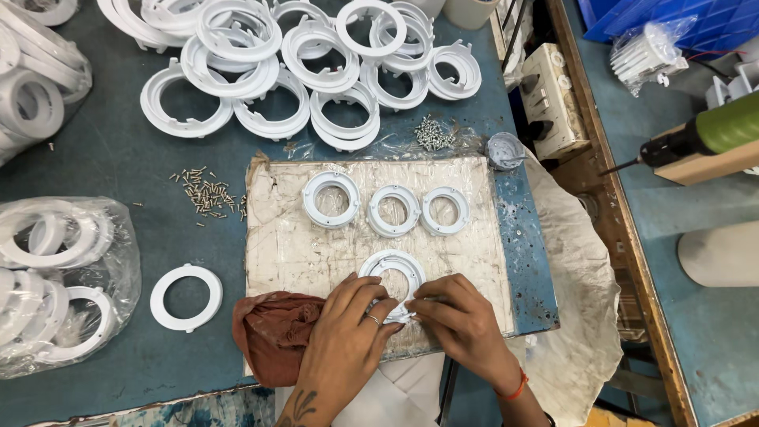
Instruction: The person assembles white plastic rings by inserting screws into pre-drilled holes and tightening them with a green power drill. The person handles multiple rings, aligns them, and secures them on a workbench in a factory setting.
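White plastic ring (393,273) lies flat on the taped board (316,245) at the bench's (118,158) near edge, opening facing up; round, so no long axis. Left hand (348,336) and right hand (458,320) both pinch its near rim. Likely light, stiff, slightly brittle; best gripped by the rim.

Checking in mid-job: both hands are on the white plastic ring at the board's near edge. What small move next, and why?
Probably steady the white plastic ring flat with the left hand while the right hand finishes at its near rim: both hands' fingertips meet there, and three similar rings already lie in a row beyond.
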